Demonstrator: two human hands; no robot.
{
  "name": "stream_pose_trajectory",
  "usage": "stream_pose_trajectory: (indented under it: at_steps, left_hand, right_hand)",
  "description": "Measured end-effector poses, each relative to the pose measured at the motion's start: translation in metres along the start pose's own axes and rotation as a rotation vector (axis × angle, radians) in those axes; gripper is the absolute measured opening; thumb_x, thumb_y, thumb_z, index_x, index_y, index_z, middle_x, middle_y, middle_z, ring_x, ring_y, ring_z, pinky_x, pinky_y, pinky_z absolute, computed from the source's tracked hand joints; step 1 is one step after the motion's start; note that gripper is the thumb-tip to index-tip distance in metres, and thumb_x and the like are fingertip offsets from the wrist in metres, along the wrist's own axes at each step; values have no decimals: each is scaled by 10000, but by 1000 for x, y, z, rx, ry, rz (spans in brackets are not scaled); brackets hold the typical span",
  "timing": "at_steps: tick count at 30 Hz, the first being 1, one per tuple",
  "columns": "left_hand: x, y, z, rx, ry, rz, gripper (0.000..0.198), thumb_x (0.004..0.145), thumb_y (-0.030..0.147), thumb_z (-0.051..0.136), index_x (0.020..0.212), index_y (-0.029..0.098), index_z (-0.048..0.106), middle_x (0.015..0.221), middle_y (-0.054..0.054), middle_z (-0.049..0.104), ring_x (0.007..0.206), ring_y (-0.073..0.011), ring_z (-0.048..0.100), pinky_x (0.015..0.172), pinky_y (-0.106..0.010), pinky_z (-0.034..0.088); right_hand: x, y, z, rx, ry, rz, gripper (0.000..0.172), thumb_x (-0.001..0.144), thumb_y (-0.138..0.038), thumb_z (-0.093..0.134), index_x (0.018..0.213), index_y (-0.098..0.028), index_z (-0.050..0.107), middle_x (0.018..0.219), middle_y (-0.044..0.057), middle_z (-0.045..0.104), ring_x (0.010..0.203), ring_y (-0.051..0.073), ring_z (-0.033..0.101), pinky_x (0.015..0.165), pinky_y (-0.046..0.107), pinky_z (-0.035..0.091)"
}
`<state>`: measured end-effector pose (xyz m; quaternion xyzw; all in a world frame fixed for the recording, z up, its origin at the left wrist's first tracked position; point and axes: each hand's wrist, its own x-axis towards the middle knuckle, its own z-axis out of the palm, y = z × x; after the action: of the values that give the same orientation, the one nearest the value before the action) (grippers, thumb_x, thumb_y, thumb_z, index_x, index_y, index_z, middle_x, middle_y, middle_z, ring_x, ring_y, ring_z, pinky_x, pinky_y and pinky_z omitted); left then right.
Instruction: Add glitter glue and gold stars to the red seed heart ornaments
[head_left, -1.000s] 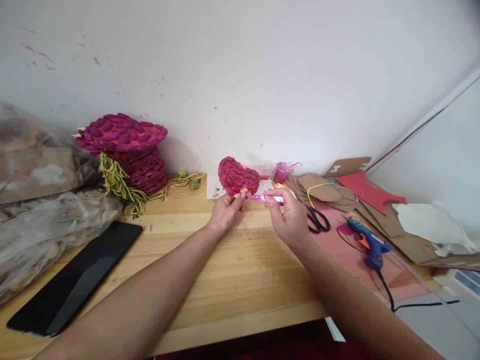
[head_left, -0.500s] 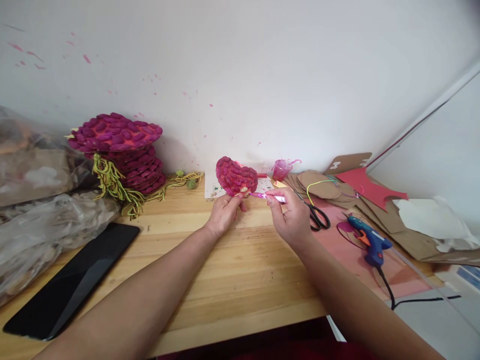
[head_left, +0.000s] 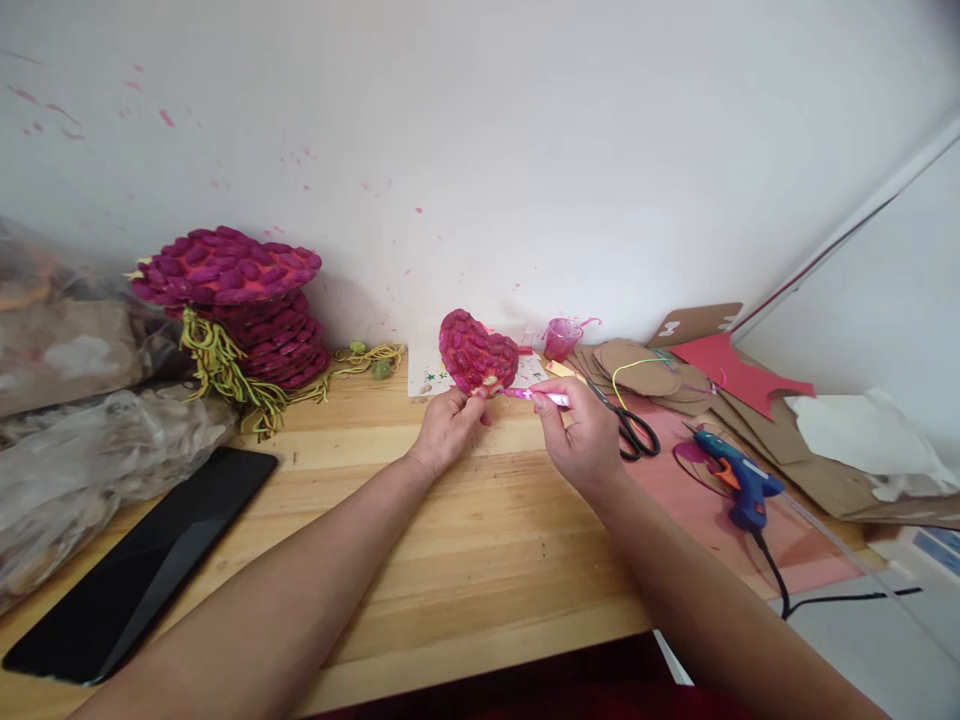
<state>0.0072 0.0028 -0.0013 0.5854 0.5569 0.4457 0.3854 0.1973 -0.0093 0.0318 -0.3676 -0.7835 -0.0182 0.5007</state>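
Observation:
My left hand (head_left: 452,425) grips the lower edge of a heart-shaped piece (head_left: 478,350), which is covered in magenta-painted, shell-like bumps and held tilted up. Near its bottom edge is a pale patch that looks unpainted. Pinched in my right hand (head_left: 581,430) is a thin paintbrush (head_left: 551,398) with a white, pink-smeared handle. Its tip points left and meets the lower right edge of the heart, by my left fingertips. Behind the heart, a speckled white sheet (head_left: 421,380) lies against the wall. A clear cup of pink paint (head_left: 562,340) stands to the right.
Stacked magenta bumpy pieces (head_left: 277,335) with yellow-green yarn (head_left: 206,350) stand at left, near plastic bags (head_left: 97,460) and a black phone (head_left: 150,560). On the right are scissors (head_left: 637,435), cardboard discs (head_left: 637,375), a blue glue gun (head_left: 739,480) and red paper (head_left: 750,375).
The heart has shifted slightly to the right and tipped a little more upright in my left hand. My right hand keeps the paintbrush at its lower edge, almost unmoved.

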Motion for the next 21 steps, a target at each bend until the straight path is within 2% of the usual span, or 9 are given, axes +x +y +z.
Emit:
stream_pose_trajectory:
  at_steps: [5,13,21]
  left_hand:
    - [0,-2,0,-25,24,-28,489,833,574,530,579,176,660,464,9,516,458,-126,437,512,-269,341]
    - [2,-4,3,-229,70,-62,429,743,563,670,577,168,662,518,-19,612,490,-125,514,494,-245,367]
    - [0,-2,6,-281,73,-93,395,740,522,679,574,164,656,502,-18,609,464,-121,516,488,-241,392]
  right_hand:
    - [-1,2,-1,-11,-9,-9,55,973,-219,571,967,-211,626,877,34,716,813,185,674,744,313,511]
    - [-3,3,-3,-71,-21,-44,68,965,-228,576,981,-213,640,895,58,728,826,209,671,763,352,511]
    - [-4,1,-2,-14,-32,5,77,970,-243,576,978,-219,649,877,49,730,806,194,676,740,338,526]
